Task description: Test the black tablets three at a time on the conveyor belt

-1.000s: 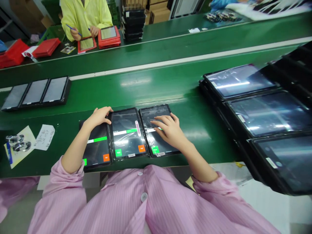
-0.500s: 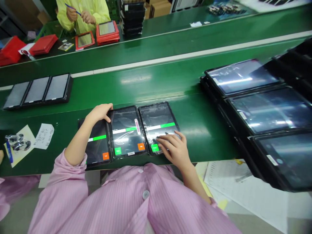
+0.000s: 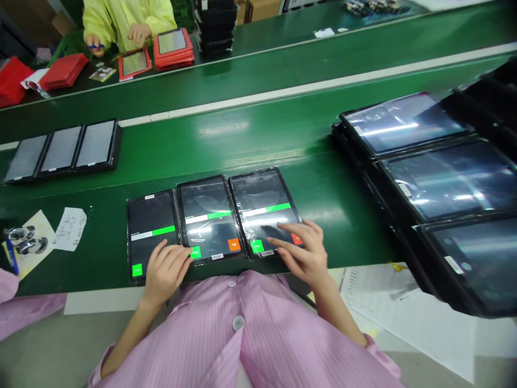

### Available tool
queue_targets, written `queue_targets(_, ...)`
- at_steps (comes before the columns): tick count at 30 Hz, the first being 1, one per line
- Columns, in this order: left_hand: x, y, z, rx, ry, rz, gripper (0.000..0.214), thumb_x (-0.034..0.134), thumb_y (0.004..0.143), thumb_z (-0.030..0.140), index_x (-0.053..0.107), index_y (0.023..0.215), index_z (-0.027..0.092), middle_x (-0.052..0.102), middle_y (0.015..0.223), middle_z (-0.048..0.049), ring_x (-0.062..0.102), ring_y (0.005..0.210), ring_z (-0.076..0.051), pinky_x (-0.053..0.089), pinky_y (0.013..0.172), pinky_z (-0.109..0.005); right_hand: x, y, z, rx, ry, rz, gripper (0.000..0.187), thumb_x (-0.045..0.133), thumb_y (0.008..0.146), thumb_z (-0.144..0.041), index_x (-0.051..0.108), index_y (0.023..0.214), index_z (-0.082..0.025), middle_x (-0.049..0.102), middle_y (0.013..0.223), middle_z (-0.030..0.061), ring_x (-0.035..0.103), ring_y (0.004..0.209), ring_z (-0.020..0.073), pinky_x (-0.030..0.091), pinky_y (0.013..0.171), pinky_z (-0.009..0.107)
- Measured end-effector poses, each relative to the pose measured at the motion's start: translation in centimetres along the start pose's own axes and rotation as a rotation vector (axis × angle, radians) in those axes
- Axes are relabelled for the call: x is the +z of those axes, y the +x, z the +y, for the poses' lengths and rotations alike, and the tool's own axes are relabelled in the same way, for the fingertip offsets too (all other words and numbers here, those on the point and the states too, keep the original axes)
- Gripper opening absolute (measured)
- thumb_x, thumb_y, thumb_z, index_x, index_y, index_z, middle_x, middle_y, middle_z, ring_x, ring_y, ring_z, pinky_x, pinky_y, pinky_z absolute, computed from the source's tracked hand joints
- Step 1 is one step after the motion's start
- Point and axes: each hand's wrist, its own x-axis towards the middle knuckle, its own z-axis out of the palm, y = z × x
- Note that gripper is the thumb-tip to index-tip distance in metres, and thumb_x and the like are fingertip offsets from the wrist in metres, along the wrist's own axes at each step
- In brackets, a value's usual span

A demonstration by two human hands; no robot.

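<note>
Three lit tablets lie side by side on the green bench in front of me: a left tablet (image 3: 152,215), a middle tablet (image 3: 208,223) and a right tablet (image 3: 262,196). Each screen carries a white and green bar with coloured buttons below it. My left hand (image 3: 167,271) is over the lower right corner of the left tablet, its fingertips by the middle tablet's green button; it holds nothing and hides part of the left screen. Over the lower right of the right tablet, my right hand (image 3: 305,252) has its fingers apart and nothing in them, partly covering a red button.
At the right, black trays (image 3: 379,194) hold several tablets. Three grey-screened tablets (image 3: 60,150) lie at the back left. A handwritten note (image 3: 70,229) and a yellow paper (image 3: 40,221) are left. Across the bench, a person in yellow sits by red-cased tablets (image 3: 173,51).
My left hand has come down from the top of the left and middle tablets to their lower edge. My right hand has shifted slightly right. The person opposite has lowered the hand with the pen.
</note>
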Motion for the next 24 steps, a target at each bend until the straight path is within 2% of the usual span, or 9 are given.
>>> queue_targets(3,0.6,-0.9,1.4,-0.014,-0.002,0.06,0.031,0.062,0.092,0.013,0.065,0.121,0.023,0.078,0.104,-0.0026,0.071,0.097,-0.021,0.04,0.111,-0.046,-0.3,0.2,0.7,0.095,-0.019,0.126,0.023,0.056,0.092,-0.031,0.078,0.094,-0.037,0.071,0.109,0.0037,0.065,0.095,0.026,0.042,0.103,0.056)
queue_targets(5,1.0,-1.0,2.1,-0.041,0.013,0.049,0.032,0.06,0.093,0.015,0.065,0.124,0.023,0.078,0.108,-0.0034,0.071,0.101,-0.022,0.032,0.117,-0.05,-0.2,0.6,1.0,0.126,-0.04,0.147,0.024,0.055,0.093,-0.033,0.079,0.091,-0.036,0.072,0.105,0.0046,0.066,0.093,0.0267,0.043,0.102,0.056)
queue_targets(7,1.2,-1.4,2.1,-0.055,0.032,0.035,0.033,0.058,0.094,0.017,0.064,0.126,0.023,0.078,0.111,-0.0042,0.07,0.104,-0.023,0.021,0.122,-0.054,0.0,1.1,1.2,0.136,-0.061,0.142,0.027,0.053,0.094,-0.035,0.079,0.089,-0.035,0.072,0.103,0.0055,0.066,0.093,0.0267,0.043,0.103,0.056)
queue_targets(9,1.1,-2.6,1.4,-0.06,0.08,0.087,0.033,0.058,0.094,0.017,0.065,0.126,0.023,0.078,0.109,-0.0042,0.071,0.101,-0.022,0.017,0.122,-0.055,0.1,1.5,1.6,0.086,-0.08,0.164,0.026,0.054,0.094,-0.034,0.079,0.088,-0.033,0.072,0.102,0.0051,0.066,0.091,0.0248,0.044,0.103,0.054)
queue_targets(12,0.5,-6.2,-0.6,-0.129,0.242,0.259,0.031,0.061,0.092,0.019,0.068,0.122,0.024,0.08,0.098,-0.0032,0.071,0.089,-0.02,0.027,0.118,-0.047,0.2,1.6,2.6,0.023,-0.106,0.227,0.023,0.056,0.093,-0.031,0.079,0.089,-0.03,0.073,0.102,0.0039,0.067,0.089,0.0214,0.044,0.103,0.05)
queue_targets(15,-0.4,-10.2,-2.4,-0.299,0.422,0.394,0.027,0.057,0.093,0.023,0.072,0.116,0.023,0.079,0.089,-0.0049,0.07,0.084,-0.021,0.037,0.108,-0.043,0.1,1.6,4.0,0.105,-0.12,0.258,0.026,0.055,0.095,-0.033,0.079,0.087,-0.027,0.073,0.101,0.0058,0.067,0.093,0.0223,0.045,0.102,0.047)
queue_targets(18,-1.0,-12.3,-3.2,-0.406,0.431,0.314,0.029,0.05,0.096,0.026,0.073,0.112,0.022,0.079,0.093,-0.0064,0.069,0.093,-0.024,0.034,0.109,-0.045,0.2,2.1,5.8,0.256,-0.058,0.238,0.029,0.052,0.096,-0.037,0.078,0.099,-0.024,0.072,0.105,0.0104,0.066,0.102,0.0256,0.046,0.098,0.044)
queue_targets(21,-1.4,-11.6,-3.5,-0.432,0.392,0.253,0.028,0.048,0.096,0.027,0.073,0.111,0.025,0.079,0.098,-0.0043,0.069,0.097,-0.024,0.03,0.111,-0.047,1.2,3.6,8.2,0.465,0.073,0.159,0.04,0.053,0.093,-0.044,0.072,0.117,-0.019,0.07,0.114,0.0161,0.064,0.107,0.0272,0.048,0.094,0.043)
queue_targets(24,-1.6,-8.2,-4.3,-0.467,0.407,0.296,0.026,0.051,0.097,0.027,0.072,0.111,0.025,0.079,0.099,-0.0038,0.069,0.096,-0.024,0.033,0.109,-0.046,2.9,5.8,10.7,0.684,0.295,0.083,0.055,0.056,0.087,-0.048,0.066,0.129,-0.014,0.071,0.117,0.0188,0.067,0.101,0.0255,0.05,0.091,0.042)
